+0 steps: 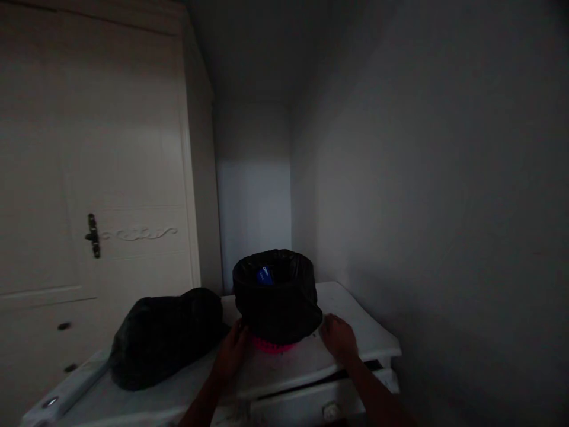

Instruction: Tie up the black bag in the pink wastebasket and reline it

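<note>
A bin lined with a black plastic bag [278, 314] stands upright on a white dresser top [306, 362]. Its pink base [272, 346] shows below the bag. A small blue packet with white print [265, 275] is inside the bin's mouth. My left hand [231, 351] is open at the bin's lower left, fingertips close against the bag; dimness hides whether they touch. On the other side, my right hand [339, 339] rests low over the dresser, fingers loosely bent and holding nothing visible, just right of the bag's overhanging edge.
A full-looking black bag [164, 335] lies on the dresser at left. Behind it rises a white wardrobe [133, 148] with a dark handle [92, 236]. A grey wall [444, 207] borders the right side. The dresser's front has a drawer knob [331, 410].
</note>
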`<state>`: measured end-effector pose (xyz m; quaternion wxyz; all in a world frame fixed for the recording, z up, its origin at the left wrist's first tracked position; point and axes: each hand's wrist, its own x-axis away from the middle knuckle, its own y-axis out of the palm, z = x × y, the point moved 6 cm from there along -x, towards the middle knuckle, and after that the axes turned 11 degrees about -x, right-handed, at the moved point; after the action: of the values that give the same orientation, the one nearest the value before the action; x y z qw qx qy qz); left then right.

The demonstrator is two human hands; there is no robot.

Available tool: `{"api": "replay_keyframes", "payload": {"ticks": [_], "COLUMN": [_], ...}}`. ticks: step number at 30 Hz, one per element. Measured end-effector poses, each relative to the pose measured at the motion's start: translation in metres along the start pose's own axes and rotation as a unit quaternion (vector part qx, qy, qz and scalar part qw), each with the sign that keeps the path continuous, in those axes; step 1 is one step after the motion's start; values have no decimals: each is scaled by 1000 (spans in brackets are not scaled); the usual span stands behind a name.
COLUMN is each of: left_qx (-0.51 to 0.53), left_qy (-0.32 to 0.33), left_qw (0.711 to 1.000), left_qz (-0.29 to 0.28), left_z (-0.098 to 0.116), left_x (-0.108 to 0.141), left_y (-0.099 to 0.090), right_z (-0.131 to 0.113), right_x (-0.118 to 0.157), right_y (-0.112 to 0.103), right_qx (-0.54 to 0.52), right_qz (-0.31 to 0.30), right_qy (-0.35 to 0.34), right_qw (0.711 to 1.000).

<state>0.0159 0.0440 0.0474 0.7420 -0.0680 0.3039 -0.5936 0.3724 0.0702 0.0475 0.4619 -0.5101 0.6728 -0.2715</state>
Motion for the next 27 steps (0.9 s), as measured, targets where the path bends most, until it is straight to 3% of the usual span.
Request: {"api": "replay_keyframes", "payload": {"ticks": [27], "left_qx": [27], "left_qy": [-32], "left_qw": [999], "left_qz": [-4], "left_z": [4], "left_x": [4], "left_y": [-1], "right_z": [1], "right_x": [-1], "right_y": [1], "right_qx": [8], "right_qz": [6], "right_qy": [-8], "right_qw": [1000]}}
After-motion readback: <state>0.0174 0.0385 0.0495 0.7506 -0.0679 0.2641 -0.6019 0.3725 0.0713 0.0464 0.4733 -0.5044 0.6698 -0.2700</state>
